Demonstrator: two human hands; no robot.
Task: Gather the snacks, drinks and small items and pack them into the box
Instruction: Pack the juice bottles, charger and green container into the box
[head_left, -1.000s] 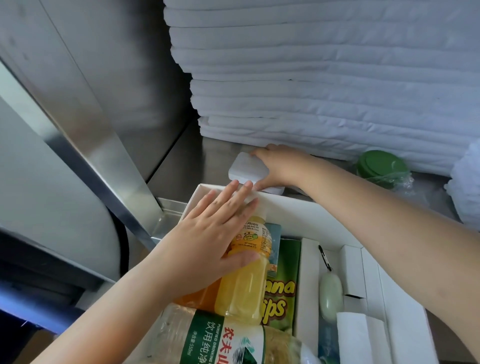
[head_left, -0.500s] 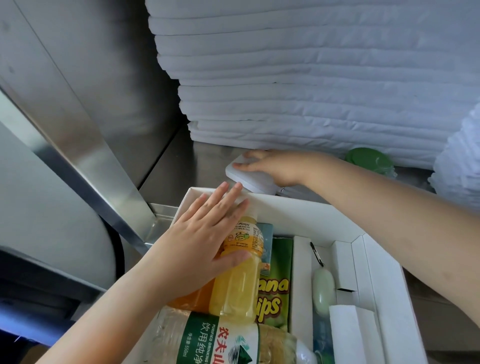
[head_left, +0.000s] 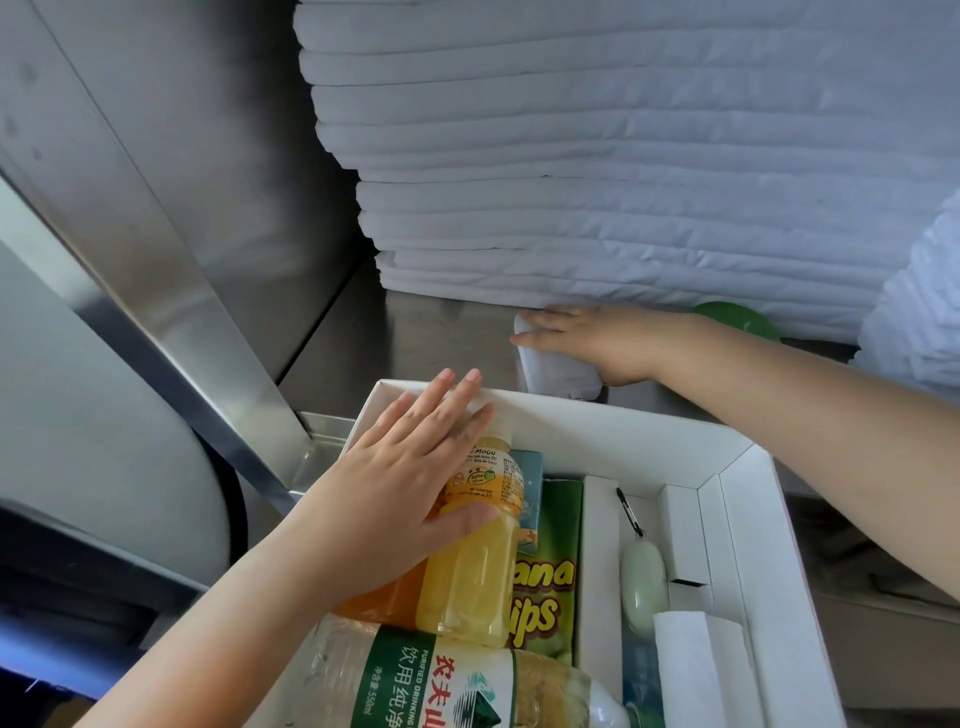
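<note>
Your left hand (head_left: 395, 499) lies flat and spread over the yellow juice bottle (head_left: 475, 551), fingertips on the far wall of the white box (head_left: 623, 441), apparently to steady the packed load. Your right hand (head_left: 597, 338) curls around a small white packet (head_left: 550, 371) just beyond that wall, likely the next item in. Everything rests on a steel shelf (head_left: 405, 332) below a stack of folded white linen (head_left: 597, 208).
</note>
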